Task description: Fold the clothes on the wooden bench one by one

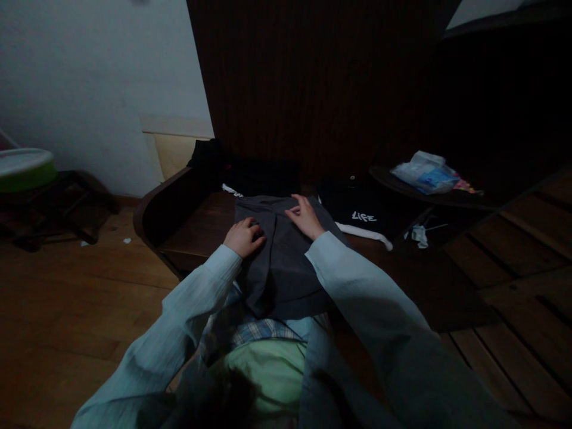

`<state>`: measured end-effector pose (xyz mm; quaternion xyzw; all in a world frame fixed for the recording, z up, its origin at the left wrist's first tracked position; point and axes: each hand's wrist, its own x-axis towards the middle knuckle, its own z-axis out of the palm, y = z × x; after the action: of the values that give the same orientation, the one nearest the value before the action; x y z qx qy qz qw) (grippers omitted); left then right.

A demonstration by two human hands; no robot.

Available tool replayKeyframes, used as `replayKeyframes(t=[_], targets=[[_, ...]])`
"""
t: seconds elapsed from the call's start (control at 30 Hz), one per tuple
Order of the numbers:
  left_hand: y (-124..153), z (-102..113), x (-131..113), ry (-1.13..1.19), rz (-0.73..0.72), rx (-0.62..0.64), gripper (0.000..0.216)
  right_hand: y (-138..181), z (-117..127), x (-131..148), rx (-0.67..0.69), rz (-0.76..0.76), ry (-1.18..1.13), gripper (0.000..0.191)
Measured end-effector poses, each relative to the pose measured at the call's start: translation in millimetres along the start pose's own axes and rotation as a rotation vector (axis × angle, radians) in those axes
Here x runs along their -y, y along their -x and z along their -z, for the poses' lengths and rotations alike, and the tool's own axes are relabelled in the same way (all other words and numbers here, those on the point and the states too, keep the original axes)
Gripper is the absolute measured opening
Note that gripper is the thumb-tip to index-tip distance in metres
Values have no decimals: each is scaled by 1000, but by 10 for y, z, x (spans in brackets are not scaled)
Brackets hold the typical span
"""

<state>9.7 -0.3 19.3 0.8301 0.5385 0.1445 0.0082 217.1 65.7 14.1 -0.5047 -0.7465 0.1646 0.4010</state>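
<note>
Far out at nine o'clock I see a green and white round thing (24,168) on a low dark stool (58,202). I cannot tell what it is. It sits well apart from my hands.

Next comes the dark wooden table (192,235) with a curved edge. It holds the clothes up off the floor so they can lie flat.

My left hand (243,236) rests on the left side of the grey cloth (279,262). Its fingers are curled in close together, and the tips press into a fold near the middle. I think the hand is there to keep the fold from slipping.

The grey cloth lies in the middle of the table, right in front of me at twelve o'clock. Its near end hangs over the table edge toward my lap. It looks folded in half the long way.

My right hand (306,217) lies flat on the cloth's top right part. The fingers are straight and a little apart, pushing down. They grip nothing.

At about one o'clock lies a black shirt (364,211) with the white word "LIFE", just beside the grey cloth. More dark clothes (250,173) lie behind.

At two o'clock a plastic bag (424,173) sits on a dark round shelf (420,193), out of the way.
</note>
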Motion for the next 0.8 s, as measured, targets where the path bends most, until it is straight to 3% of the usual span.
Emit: replayKeyframes(t=[0.1,0.17,0.23,0.37,0.47,0.57,0.8], targets=[[-259,-80,-64,82,-163,-6,39,-89,430,-187,-155,-78,194,49],[-394,-169,-119,78,-235,48,42,-129,648,-319,-111,-186,306,47],[-479,-253,-164,37,-242,106,41,-144,769,-417,17,-235,378,47],[-498,-343,-195,-7,-136,100,41,-162,795,-452,126,-209,545,49],[-449,-347,-193,-9,-59,70,42,-231,785,-364,249,-313,619,34],[-426,-349,-191,10,-74,74,49,-327,820,-223,395,-400,590,17],[-507,-426,-115,183,-109,108,56,-447,737,230,270,-466,324,13]])
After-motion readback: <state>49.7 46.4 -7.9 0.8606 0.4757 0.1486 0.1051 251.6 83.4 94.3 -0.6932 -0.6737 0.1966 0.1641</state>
